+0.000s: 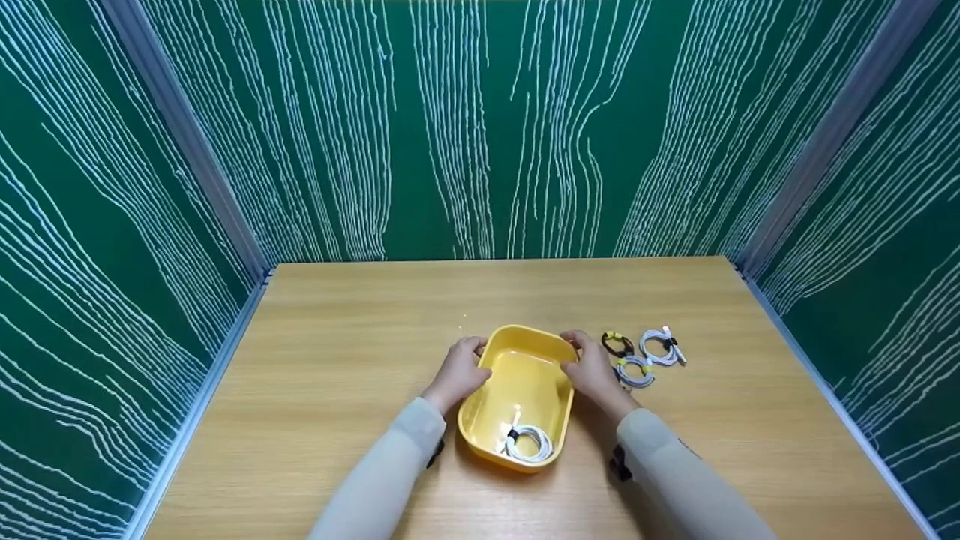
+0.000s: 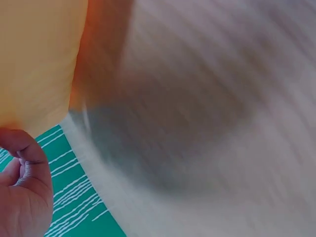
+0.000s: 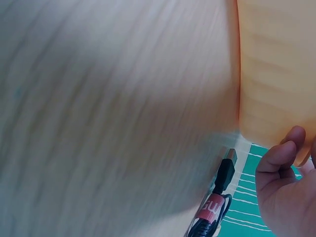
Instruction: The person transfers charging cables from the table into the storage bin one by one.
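Observation:
A yellow rectangular plastic bin (image 1: 517, 367) is between my hands over the wooden table. My left hand (image 1: 460, 372) grips its left rim, the thumb over the edge and the fingers outside. On the opposite rim my right hand (image 1: 595, 375) holds it likewise. One coiled white cable (image 1: 531, 429) with a black tie lies inside, at the end nearest me. In the left wrist view the bin's outer wall (image 2: 39, 54) rises above curled fingers (image 2: 22, 140). Whether the base touches the table I cannot tell.
Right of the bin lie a black coiled cable (image 1: 606, 344) with a yellow tie, a white coil (image 1: 649, 334) with a black tie and another pale coil (image 1: 635, 383). A dark USB plug (image 3: 225, 173) shows in the right wrist view. Green white-lined panels (image 1: 525, 150) enclose the table (image 1: 337, 337).

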Motion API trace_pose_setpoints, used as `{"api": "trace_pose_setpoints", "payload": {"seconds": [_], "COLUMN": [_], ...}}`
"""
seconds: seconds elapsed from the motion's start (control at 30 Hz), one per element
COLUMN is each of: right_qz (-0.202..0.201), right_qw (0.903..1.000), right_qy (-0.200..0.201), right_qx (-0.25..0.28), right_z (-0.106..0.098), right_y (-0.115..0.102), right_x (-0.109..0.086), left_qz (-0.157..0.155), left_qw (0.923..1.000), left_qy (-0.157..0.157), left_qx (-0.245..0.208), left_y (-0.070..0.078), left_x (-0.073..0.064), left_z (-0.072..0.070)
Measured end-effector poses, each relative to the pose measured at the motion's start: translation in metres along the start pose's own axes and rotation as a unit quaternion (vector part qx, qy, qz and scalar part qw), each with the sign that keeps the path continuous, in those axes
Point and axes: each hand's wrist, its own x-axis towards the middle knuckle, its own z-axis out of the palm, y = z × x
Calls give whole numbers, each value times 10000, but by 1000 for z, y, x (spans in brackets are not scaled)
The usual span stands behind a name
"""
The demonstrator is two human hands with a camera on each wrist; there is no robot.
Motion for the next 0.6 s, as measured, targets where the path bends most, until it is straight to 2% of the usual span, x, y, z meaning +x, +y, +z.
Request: {"api": "trace_pose_setpoints", "payload": {"seconds": [0.13, 0.3, 0.6], "right_qz": [-65, -216, -69], "right_qw": [10000, 9994, 9999], "right_qy": [64, 221, -25], "right_qx": [-18, -128, -80], "right_z": [-1, -1, -2], "right_y": [0, 0, -1], "right_x": [0, 0, 0], "left_qz": [-39, -169, -442], "left_qw": [9994, 9981, 9949], "left_qy": [146, 346, 480], "left_qx": [-312, -478, -766], "left_y": [-3, -7, -6], "left_x": [0, 0, -1], "left_z": [4, 8, 10]}}
